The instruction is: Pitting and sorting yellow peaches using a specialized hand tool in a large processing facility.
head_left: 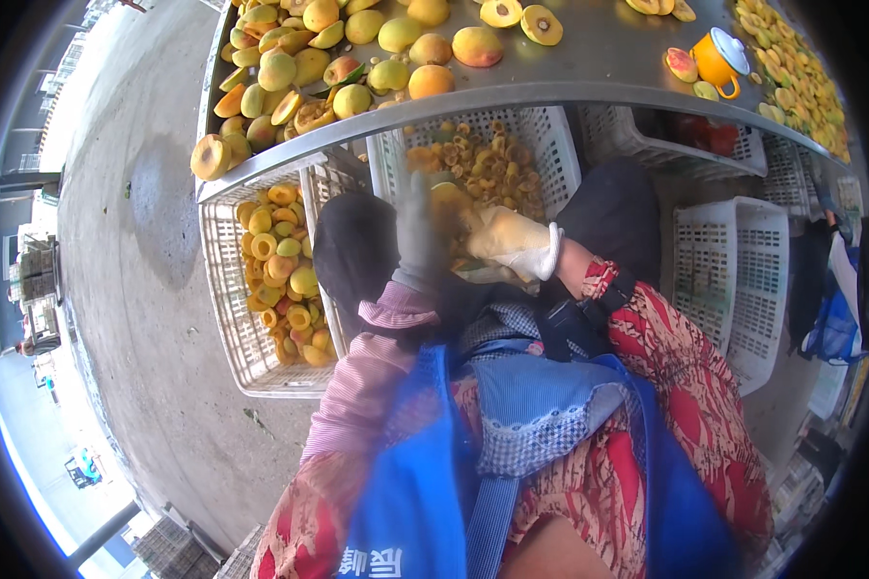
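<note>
My left hand (pixel 420 232), in a grey glove, is raised over my lap and smeared by motion, so its fingers cannot be made out well. Beside it, my right hand (pixel 507 241), wearing a cream glove with a white cuff, is closed at a blurred yellow peach (pixel 448 205) that lies between the two hands. Just beyond them, a white crate (pixel 550 145) holds many hollowed peach halves and scraps (pixel 497 164). To the left, another white crate (pixel 224 289) is filled with peach halves (pixel 285 270), several showing round pit holes.
A metal table (pixel 589 58) spans the far side, its edge above the crates. Peaches (pixel 396 34) are heaped on its left; an orange mug (pixel 714 63) and more fruit (pixel 792 72) stand right. A white crate (pixel 734 280) sits on the floor at right.
</note>
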{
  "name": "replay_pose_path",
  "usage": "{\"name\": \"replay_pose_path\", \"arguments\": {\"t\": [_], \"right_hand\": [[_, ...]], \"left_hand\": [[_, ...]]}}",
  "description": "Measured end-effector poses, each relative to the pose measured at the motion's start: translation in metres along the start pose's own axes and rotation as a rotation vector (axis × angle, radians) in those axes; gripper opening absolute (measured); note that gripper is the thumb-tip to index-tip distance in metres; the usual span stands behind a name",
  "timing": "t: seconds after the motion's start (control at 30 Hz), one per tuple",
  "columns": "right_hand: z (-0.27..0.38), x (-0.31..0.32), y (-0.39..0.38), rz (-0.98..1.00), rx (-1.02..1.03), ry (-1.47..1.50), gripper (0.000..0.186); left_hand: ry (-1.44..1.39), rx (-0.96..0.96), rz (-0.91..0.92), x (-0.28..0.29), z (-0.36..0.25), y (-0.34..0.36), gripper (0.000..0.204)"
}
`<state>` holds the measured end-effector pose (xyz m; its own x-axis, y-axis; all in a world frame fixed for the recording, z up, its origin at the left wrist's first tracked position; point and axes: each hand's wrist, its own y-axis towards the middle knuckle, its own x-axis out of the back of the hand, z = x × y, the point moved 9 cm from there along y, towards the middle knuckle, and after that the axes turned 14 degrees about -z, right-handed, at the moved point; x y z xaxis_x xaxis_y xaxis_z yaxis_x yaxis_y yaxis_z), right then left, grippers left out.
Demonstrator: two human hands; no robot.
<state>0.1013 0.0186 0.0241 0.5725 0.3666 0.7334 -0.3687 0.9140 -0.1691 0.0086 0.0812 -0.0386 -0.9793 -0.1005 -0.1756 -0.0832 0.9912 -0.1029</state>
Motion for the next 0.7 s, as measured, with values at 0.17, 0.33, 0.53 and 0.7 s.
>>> {"name": "replay_pose_path", "arguments": {"t": [0.17,0.33,0.53,0.7], "right_hand": [[0.009,0.012,-0.009,0.132,-0.228,0.195,0.036],[-0.009,-0.01,-0.023,0.222,-0.629,0.983,0.007],[-0.008,-0.012,-0.006,0.002,-0.434,0.78,0.014],[-0.003,-0.021,-0.024,0.078,-0.658,0.824,0.009]], "left_hand": [[-0.032,0.173,-0.077,-0.001,0.003,-0.009,0.043],[0.02,0.171,-0.149,-0.015,-0.052,-0.019,0.033],[-0.066,0.127,-0.005,-0.017,-0.032,-0.011,0.04],[0.136,-0.018,0.118,-0.024,-0.045,-0.013,0.046]]}}
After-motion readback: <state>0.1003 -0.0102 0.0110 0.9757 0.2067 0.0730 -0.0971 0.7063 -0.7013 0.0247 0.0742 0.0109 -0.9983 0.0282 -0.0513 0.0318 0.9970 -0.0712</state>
